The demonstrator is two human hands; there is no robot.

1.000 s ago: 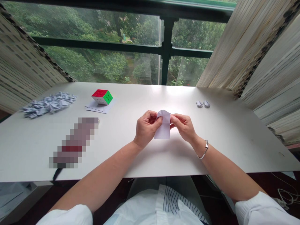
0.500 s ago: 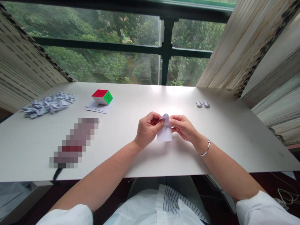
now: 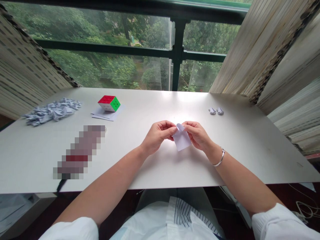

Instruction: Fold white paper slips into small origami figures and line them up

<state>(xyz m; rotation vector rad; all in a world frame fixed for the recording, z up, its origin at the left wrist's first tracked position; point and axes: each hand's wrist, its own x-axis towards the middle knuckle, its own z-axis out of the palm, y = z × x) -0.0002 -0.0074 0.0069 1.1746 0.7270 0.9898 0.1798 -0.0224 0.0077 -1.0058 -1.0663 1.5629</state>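
A small sheet of white paper (image 3: 182, 141) is held between my two hands above the table, its top edge curled over and its lower part hanging flat. My left hand (image 3: 160, 136) pinches the upper left of the paper between thumb and fingers. On the other side, my right hand (image 3: 197, 134) grips the upper right edge in the same way, thumb on top. Some fingertips of both hands are hidden behind the paper. A silver bangle (image 3: 220, 157) circles my right wrist.
On the white table (image 3: 240, 143), a heap of folded paper pieces (image 3: 53, 111) lies at the far left. A puzzle cube (image 3: 109, 103) rests on paper sheets (image 3: 115, 116). Two small folded papers (image 3: 216, 111) sit at the back right. A blurred-out object (image 3: 80, 151) lies front left.
The paper has tilted, its lower edge swinging to the right. My left hand's thumb has drawn back toward the paper's left edge, uncovering more of the sheet.
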